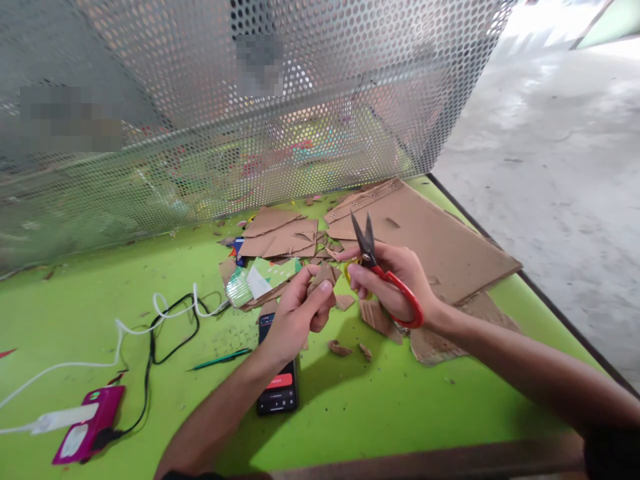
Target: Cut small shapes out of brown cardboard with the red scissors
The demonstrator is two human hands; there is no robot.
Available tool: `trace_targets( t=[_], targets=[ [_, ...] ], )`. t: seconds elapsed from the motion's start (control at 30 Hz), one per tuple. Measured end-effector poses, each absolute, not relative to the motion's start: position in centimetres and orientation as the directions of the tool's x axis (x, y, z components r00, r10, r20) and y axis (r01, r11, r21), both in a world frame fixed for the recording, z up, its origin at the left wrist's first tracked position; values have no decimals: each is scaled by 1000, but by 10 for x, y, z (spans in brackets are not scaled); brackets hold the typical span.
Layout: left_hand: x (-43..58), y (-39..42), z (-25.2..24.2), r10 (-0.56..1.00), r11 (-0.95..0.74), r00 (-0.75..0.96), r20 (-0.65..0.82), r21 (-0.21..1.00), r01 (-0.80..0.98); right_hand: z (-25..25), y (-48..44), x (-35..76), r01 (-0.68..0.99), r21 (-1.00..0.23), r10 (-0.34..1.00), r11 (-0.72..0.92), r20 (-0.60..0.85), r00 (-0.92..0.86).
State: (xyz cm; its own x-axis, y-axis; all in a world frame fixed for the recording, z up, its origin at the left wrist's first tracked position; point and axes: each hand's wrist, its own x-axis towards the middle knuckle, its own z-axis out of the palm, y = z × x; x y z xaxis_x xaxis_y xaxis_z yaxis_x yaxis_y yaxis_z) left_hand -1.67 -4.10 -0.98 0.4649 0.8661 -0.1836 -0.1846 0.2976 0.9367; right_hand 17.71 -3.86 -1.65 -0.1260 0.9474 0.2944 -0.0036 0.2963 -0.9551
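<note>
My left hand (305,313) pinches a small piece of brown cardboard (325,275) between thumb and fingers. My right hand (400,277) is closed on a pair of scissors (367,247) with dark blades and a red handle. The blades point up and away, spread slightly apart, with no cardboard between them. Something yellow (361,287) shows at the right fingers; I cannot tell whether it belongs to the scissors. Below both hands lie cardboard scraps (375,319). Partly under my left wrist is a phone (277,397) with its screen lit.
A large cardboard sheet (440,247) reaches the green table's (350,427) right edge. Cut cardboard pieces (280,233) and a green printed piece (275,270) lie behind my hands. At left are a pen (220,360), cables (150,333) and a magenta power strip (93,427). A perforated metal screen (300,120) borders the back.
</note>
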Motion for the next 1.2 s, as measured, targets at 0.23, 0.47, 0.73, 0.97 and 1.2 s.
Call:
trace_targets(
  t=[0.23,0.47,0.73,0.97,1.2],
  targets=[
    [-16,-43,-10,865,304,467,-184,932,-196,-14,-44,173,118,-929,933,350,334,-136],
    [-15,-45,-9,839,323,512,-185,926,-195,-21,-40,178,122,-856,854,503,470,-223],
    [-15,-46,-8,845,285,509,-166,944,-165,-24,-39,176,121,-809,812,575,547,-204],
    [-18,-43,-10,903,203,419,-97,956,-214,-21,-43,172,264,-883,918,387,341,-204],
    [-17,-40,-9,947,145,318,-54,952,-270,-22,-50,162,353,-842,890,408,282,-358]
  ],
)
